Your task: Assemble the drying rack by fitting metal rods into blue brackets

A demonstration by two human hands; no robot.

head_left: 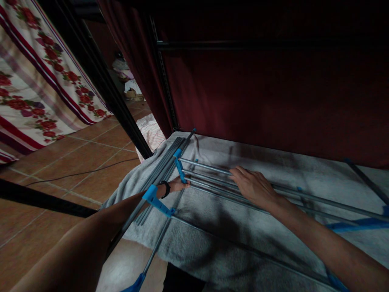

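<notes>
A folded clothes-drying rack of grey metal rods (304, 194) with blue plastic connectors (180, 166) lies on a grey towel-like cloth (231, 227). My left hand (179, 185), with a black band at the wrist, reaches under a blue bracket (158, 200) to the rack's left end; its fingers are mostly hidden behind the blue connector. My right hand (252, 185) lies on top of the parallel rods, fingers curled over them toward the left end.
A dark red curtain (258, 89) hangs right behind the rack. A floral sheet (36, 81) hangs at the left above terracotta floor tiles (75, 162). A black frame post (112, 97) slants down to the cloth's corner. A thin cable (73, 174) crosses the floor.
</notes>
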